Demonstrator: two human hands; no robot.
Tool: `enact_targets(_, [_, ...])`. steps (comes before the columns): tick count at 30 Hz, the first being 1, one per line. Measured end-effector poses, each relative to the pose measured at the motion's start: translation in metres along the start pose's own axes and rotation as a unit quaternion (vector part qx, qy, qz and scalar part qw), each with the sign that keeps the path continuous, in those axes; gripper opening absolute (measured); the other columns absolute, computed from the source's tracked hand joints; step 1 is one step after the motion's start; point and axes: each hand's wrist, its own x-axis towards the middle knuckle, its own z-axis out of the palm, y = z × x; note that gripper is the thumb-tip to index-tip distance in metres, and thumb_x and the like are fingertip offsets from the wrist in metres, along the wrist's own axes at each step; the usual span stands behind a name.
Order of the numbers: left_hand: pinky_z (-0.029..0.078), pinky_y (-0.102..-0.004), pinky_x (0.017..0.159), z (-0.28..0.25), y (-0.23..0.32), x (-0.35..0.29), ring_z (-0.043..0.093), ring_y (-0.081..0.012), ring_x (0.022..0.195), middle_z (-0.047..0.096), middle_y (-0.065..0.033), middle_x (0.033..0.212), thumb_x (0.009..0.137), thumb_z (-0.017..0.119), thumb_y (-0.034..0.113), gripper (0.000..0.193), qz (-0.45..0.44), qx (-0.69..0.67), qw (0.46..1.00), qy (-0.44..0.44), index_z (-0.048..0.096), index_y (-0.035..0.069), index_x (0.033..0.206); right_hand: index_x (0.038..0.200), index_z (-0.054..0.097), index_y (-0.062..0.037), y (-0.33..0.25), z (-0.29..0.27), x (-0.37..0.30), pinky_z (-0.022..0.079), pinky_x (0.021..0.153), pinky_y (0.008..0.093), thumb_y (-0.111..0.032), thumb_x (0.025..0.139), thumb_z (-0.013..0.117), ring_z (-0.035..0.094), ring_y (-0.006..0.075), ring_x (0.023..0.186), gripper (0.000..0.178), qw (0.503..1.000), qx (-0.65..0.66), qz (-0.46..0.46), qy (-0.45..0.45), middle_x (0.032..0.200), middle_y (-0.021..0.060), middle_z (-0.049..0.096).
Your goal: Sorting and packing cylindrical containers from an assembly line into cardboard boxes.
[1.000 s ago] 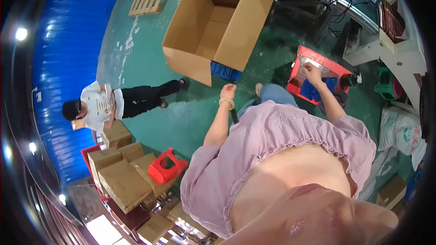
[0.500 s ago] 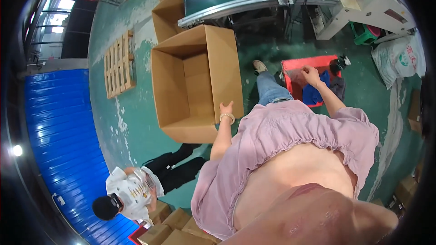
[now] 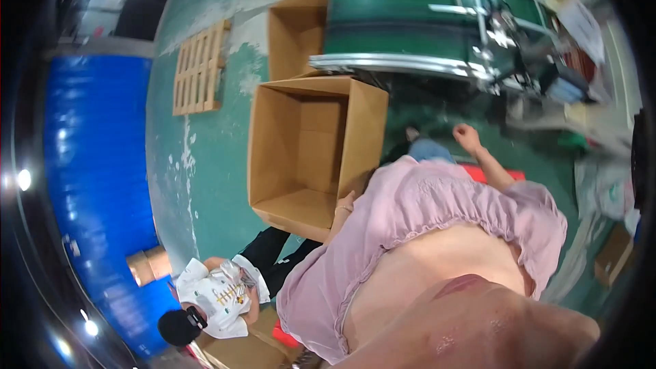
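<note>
A large cardboard box stands open at the centre, its inside bare. My left hand grips the edge of its right side near the front corner, the fingers partly hidden. My right hand hangs in the air to the right of the box, its fingers curled in, with nothing visible in them. Below that hand, a red crate shows only in part behind my arm and pink top.
A green conveyor table with metal rails runs behind the box. More cardboard boxes stand by its left end. A wooden pallet lies on the floor. At lower left is a co-worker in a white shirt. A white sack sits far right.
My view has swung, bringing more of the conveyor into sight. My right hand has lifted away from the red crate, now mostly covered by my body. My left hand stays at the box edge.
</note>
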Motion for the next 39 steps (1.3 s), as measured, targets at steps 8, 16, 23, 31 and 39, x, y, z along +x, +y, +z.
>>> enact_targets(8, [0.048,-0.0331,0.072,-0.027,0.194,-0.030,0.061,-0.0236,0.083,0.065,-0.0091,0.088,0.077,0.060,0.038,0.036,0.107,0.119,0.987,0.009,0.062,0.007,0.095,0.084,0.063,-0.0048,0.000,-0.008,-0.004,0.046,0.058,0.0259,-0.015,0.074,0.057,0.057,0.0108,0.060,0.015,0.977,0.121,0.177,0.003,0.069,0.0043,0.062])
enact_targets(16, [0.047,-0.0301,0.075,0.023,0.387,0.046,0.060,-0.0171,0.082,0.063,-0.0082,0.091,0.071,0.071,0.027,0.038,0.500,0.048,0.862,0.066,0.058,0.009,0.102,0.083,0.062,-0.0026,0.001,0.008,-0.031,0.047,0.062,0.0286,-0.015,0.074,0.058,0.060,0.0155,0.066,0.016,0.978,0.065,0.159,0.120,0.074,0.0094,0.064])
enact_targets(23, [0.047,-0.0285,0.071,0.123,0.503,-0.019,0.059,-0.0146,0.077,0.063,-0.0069,0.095,0.071,0.072,0.028,0.043,0.539,0.129,0.829,-0.072,0.056,0.007,0.106,0.082,0.063,-0.0034,0.035,0.007,-0.077,0.048,0.061,0.0276,-0.013,0.074,0.058,0.061,0.0149,0.066,0.014,0.920,0.130,0.302,0.212,0.073,0.0089,0.064])
enact_targets(31, [0.046,-0.0239,0.061,0.153,0.531,-0.014,0.057,-0.0104,0.069,0.064,-0.0057,0.094,0.072,0.071,0.022,0.037,0.524,0.146,0.833,-0.099,0.058,0.006,0.103,0.081,0.064,-0.0040,0.024,0.013,-0.052,0.049,0.061,0.0281,-0.013,0.072,0.059,0.061,0.0150,0.066,0.013,0.915,0.129,0.325,0.201,0.073,0.0080,0.064])
enact_targets(39, [0.047,-0.0248,0.063,0.139,0.483,0.031,0.058,-0.0120,0.072,0.063,-0.0076,0.094,0.073,0.071,0.024,0.040,0.458,0.075,0.870,-0.167,0.056,0.004,0.105,0.081,0.064,-0.0043,0.033,0.001,-0.043,0.049,0.063,0.0283,-0.013,0.070,0.059,0.062,0.0156,0.069,0.015,0.925,0.130,0.309,0.180,0.073,0.0080,0.064])
